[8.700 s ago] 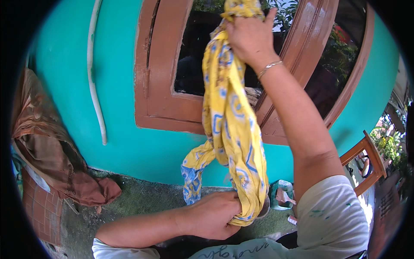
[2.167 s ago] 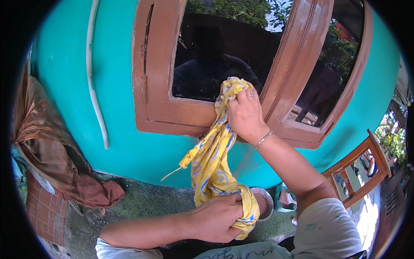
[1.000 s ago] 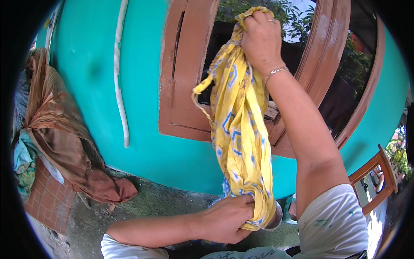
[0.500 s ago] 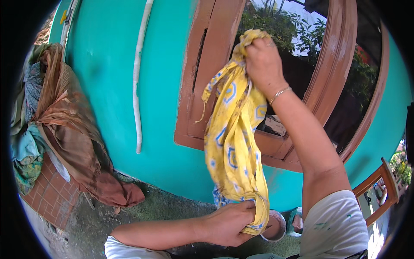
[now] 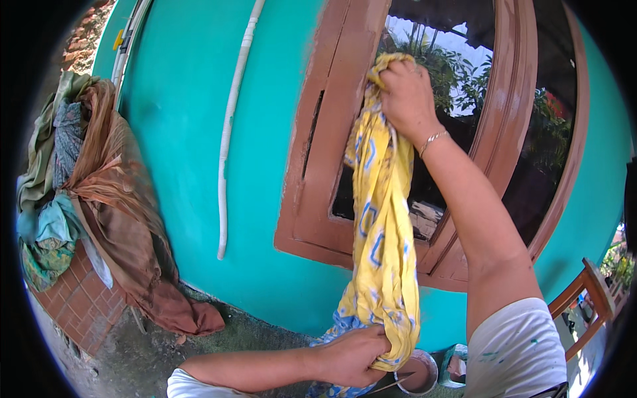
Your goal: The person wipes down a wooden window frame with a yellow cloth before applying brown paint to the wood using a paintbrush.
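A yellow cloth [image 5: 381, 219] with blue geometric shapes hangs stretched, nearly upright, between my two hands. Up high before the window, my right hand [image 5: 409, 99] is closed around its bunched top end. Lower down, my left hand [image 5: 355, 356] grips the gathered lower part; its fingers are partly hidden by folds. A bluer patterned portion of the cloth [image 5: 345, 322] hangs behind and below my left hand. Beneath, close to the left hand, stands a round bucket [image 5: 430, 379] with brownish contents and a thin stick at its edge.
A brown-framed window [image 5: 312, 219] is set in the turquoise wall [image 5: 179, 166], beside a white pipe [image 5: 225, 159]. Brown, green and blue fabrics [image 5: 113, 192] are heaped at the left above brick-patterned flooring. A small green container [image 5: 456, 368] stands by the bucket; a wooden chair [image 5: 590, 298] is at right.
The cloth is pulled straighter and narrower between my hands. Its loose strip no longer hangs out to the left, and more of the blue portion shows below. The view has shifted slightly.
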A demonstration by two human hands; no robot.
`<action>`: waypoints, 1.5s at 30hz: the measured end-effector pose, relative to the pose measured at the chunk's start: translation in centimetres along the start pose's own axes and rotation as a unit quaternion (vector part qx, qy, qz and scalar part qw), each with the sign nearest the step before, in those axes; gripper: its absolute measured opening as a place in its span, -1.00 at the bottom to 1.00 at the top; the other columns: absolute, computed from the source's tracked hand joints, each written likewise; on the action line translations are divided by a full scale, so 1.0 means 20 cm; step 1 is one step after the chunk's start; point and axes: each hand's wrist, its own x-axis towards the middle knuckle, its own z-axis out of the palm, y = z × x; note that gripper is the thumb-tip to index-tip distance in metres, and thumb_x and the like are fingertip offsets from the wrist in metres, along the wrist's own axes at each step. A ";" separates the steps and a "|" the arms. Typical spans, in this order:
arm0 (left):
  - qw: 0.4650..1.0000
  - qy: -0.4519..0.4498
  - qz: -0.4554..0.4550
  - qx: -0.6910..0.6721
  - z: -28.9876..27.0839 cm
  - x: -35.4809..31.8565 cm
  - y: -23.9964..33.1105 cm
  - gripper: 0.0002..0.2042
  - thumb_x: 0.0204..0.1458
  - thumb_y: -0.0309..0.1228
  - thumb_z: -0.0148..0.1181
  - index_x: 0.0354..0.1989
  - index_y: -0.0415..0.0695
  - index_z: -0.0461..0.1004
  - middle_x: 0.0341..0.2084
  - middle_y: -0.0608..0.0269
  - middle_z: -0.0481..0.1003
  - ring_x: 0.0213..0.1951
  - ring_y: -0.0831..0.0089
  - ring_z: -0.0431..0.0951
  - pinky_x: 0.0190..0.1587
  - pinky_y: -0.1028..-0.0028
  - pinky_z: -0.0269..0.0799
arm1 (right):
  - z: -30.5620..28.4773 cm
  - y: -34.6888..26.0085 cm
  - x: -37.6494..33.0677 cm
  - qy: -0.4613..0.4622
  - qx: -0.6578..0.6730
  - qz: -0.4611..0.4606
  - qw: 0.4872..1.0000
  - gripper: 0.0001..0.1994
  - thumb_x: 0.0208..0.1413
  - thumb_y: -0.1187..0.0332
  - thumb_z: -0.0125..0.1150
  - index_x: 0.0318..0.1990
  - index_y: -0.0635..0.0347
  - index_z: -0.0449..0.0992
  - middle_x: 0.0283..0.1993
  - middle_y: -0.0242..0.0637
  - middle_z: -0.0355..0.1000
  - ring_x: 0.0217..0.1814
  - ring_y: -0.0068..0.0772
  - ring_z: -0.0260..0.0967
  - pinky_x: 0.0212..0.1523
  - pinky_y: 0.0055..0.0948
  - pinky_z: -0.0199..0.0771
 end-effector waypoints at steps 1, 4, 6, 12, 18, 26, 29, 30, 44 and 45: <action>1.000 0.014 0.013 -0.006 0.01 0.01 0.00 -0.71 -0.09 -0.44 0.29 -0.16 -0.23 0.50 -0.13 -0.10 0.45 -0.02 -0.08 0.46 0.05 0.15 0.43 | 0.03 -0.07 -0.07 -0.033 0.034 -0.032 0.998 -0.87 -0.07 0.45 0.18 -0.32 0.13 0.58 -0.19 -0.27 0.42 0.03 -0.20 0.36 0.19 -0.13 0.23; 1.000 -0.011 -0.003 0.003 -0.02 0.00 0.00 -0.66 -0.07 -0.43 0.30 -0.08 -0.18 0.49 -0.08 -0.06 0.46 0.03 -0.06 0.44 0.10 0.15 0.40 | -0.01 -0.27 -0.44 -0.181 0.096 -0.161 0.966 -0.89 -0.07 0.41 0.18 -0.35 0.09 0.57 -0.22 -0.31 0.36 0.05 -0.30 0.36 0.37 -0.13 0.15; 0.999 -0.039 -0.022 0.010 -0.04 -0.01 0.01 -0.61 -0.06 -0.42 0.30 0.01 -0.12 0.48 -0.02 -0.02 0.47 0.08 -0.05 0.42 0.15 0.15 0.38 | -0.09 -0.35 -0.66 -0.280 0.153 -0.291 0.902 -0.88 0.00 0.40 0.08 -0.37 0.07 0.57 -0.31 -0.35 0.30 0.03 -0.38 0.36 0.42 -0.11 0.12; 1.000 -0.003 0.002 0.005 0.01 -0.04 -0.07 -0.59 -0.06 -0.42 0.30 0.04 -0.12 0.48 -0.01 -0.03 0.46 0.08 -0.05 0.42 0.14 0.15 0.38 | -0.05 -0.04 -0.20 -0.144 0.015 -0.143 0.979 -0.86 0.02 0.48 0.07 -0.31 0.11 0.56 -0.27 -0.31 0.41 -0.02 -0.29 0.46 0.41 -0.05 0.16; 0.994 0.106 0.019 0.018 -0.05 0.05 -0.05 -0.65 -0.07 -0.43 0.27 -0.06 -0.20 0.49 -0.12 -0.07 0.47 -0.03 -0.08 0.45 0.00 0.13 0.43 | 0.06 0.36 0.27 0.037 -0.057 0.010 0.998 -0.86 0.10 0.40 0.07 -0.25 0.19 0.52 -0.24 -0.16 0.46 0.01 -0.10 0.43 0.34 0.03 0.16; 0.999 0.026 -0.011 -0.014 -0.12 -0.05 -0.08 -0.68 -0.04 -0.44 0.31 -0.06 -0.12 0.52 -0.10 0.09 0.53 -0.03 -0.02 0.49 0.06 0.19 0.42 | -0.01 -0.32 -0.41 -0.230 0.034 -0.057 0.971 -0.87 0.05 0.45 0.07 -0.34 0.19 0.57 -0.30 -0.14 0.50 -0.03 -0.10 0.49 0.52 0.20 -0.16; 0.997 0.009 -0.001 -0.076 -0.13 -0.06 -0.08 -0.67 -0.06 -0.47 0.33 -0.06 -0.11 0.51 -0.11 0.09 0.53 -0.04 -0.04 0.50 0.05 0.19 0.42 | -0.21 -0.46 -0.73 -0.327 0.233 -0.072 0.913 -0.89 0.05 0.42 0.15 -0.35 0.22 0.56 -0.34 -0.16 0.48 -0.13 -0.11 0.50 0.45 0.10 0.03; 0.995 0.005 -0.009 -0.095 -0.13 -0.07 -0.07 -0.66 -0.06 -0.49 0.34 -0.05 -0.10 0.51 -0.11 0.09 0.53 -0.04 -0.05 0.51 0.06 0.19 0.42 | -0.27 -0.51 -0.77 -0.330 0.303 -0.037 0.893 -0.88 0.04 0.40 0.18 -0.33 0.24 0.55 -0.35 -0.14 0.47 -0.17 -0.08 0.50 0.36 0.02 0.25; 0.972 -0.033 -0.176 0.149 -0.13 -0.03 0.08 -0.03 -0.36 -0.10 0.68 0.20 -0.29 0.21 -0.06 0.08 0.43 -0.04 0.18 0.50 0.08 0.25 0.42 | -1.09 -1.06 -1.40 -0.225 0.837 0.492 0.088 -0.72 0.31 0.33 0.07 0.09 0.27 0.43 0.03 -0.37 0.45 0.13 -0.59 0.31 0.17 -0.43 0.31; 0.973 -0.055 -0.191 0.121 -0.04 -0.07 -0.02 -0.13 -0.29 -0.14 0.63 0.17 -0.27 0.26 -0.06 0.04 0.44 -0.05 0.15 0.50 0.06 0.25 0.41 | -1.12 -1.10 -1.45 -0.203 0.829 0.521 -0.010 -0.69 0.31 0.27 0.07 0.09 0.25 0.43 0.03 -0.37 0.45 0.13 -0.59 0.30 0.19 -0.43 0.29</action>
